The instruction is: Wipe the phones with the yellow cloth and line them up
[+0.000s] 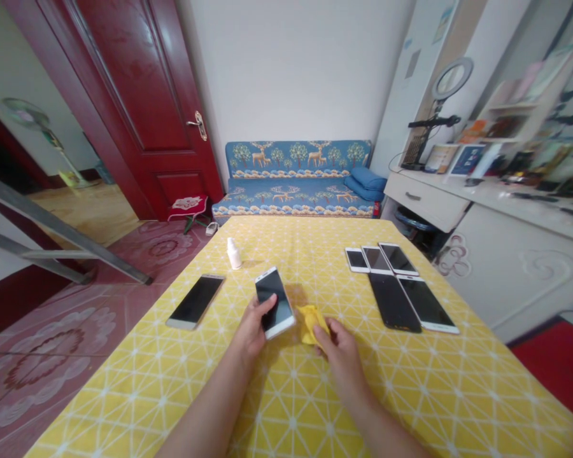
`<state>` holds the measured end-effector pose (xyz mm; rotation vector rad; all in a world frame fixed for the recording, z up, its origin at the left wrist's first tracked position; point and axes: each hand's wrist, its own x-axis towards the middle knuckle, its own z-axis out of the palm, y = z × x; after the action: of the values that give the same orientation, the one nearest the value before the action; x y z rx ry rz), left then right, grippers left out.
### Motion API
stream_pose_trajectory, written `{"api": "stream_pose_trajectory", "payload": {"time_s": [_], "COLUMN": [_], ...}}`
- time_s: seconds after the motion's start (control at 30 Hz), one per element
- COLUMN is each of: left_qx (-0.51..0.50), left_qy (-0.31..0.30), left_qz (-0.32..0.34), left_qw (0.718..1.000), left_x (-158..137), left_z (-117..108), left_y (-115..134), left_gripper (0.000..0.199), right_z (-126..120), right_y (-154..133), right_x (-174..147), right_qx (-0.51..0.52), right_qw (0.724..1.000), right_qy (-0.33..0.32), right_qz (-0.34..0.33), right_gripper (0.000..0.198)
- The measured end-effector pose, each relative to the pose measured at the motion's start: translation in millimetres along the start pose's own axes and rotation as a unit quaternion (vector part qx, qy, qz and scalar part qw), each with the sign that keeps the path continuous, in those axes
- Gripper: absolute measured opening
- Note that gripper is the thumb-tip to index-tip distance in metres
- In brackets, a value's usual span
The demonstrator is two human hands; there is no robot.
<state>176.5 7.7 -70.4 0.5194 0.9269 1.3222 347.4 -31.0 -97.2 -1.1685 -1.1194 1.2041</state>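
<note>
My left hand (254, 323) is closed around a white smartphone (277, 312), its thumb lying on the dark screen, which faces up. To the right of that phone, my right hand (335, 340) pinches a crumpled yellow cloth (310, 321); cloth and phone are apart. A gold-edged smartphone (197, 301) lies flat at the left, screen up. Beyond my left hand stands a small white bottle (233, 254), upright. Over on the right, several phones lie grouped together, among them a black one (393, 301) and a larger white one (427, 304).
A yellow patterned tablecloth (293, 401) covers the table. Behind it is a blue sofa (296, 191) with deer prints. A white dresser (506, 248) crowded with bottles and a ring light (452, 77) stands right. Left are a red door (138, 83) and a metal frame (67, 232).
</note>
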Motion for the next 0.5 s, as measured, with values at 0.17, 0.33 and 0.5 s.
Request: {"api": "stream_pose_trajectory", "payload": {"time_s": [0.17, 0.33, 0.5], "left_qx": [-0.097, -0.109, -0.105], "left_qy": [-0.179, -0.207, -0.108], "left_qz": [-0.142, -0.170, -0.145], "left_qw": [0.969, 0.957, 0.978], "left_x": [-5.3, -10.2, -14.2], "left_z": [11.2, 20.4, 23.2], "left_y": [-7.9, -17.0, -23.3], "left_gripper": [0.048, 0.058, 0.052], "right_z": [-12.4, -19.0, -1.7], "right_y": [0.0, -10.3, -17.3], "right_x": [13.3, 14.9, -5.8], "right_qx": [0.066, -0.066, -0.202], "right_qw": [0.994, 0.981, 0.921], "right_qy": [0.090, 0.129, -0.010], "right_qz": [-0.004, -0.128, -0.334], "right_gripper": [0.032, 0.026, 0.023]}}
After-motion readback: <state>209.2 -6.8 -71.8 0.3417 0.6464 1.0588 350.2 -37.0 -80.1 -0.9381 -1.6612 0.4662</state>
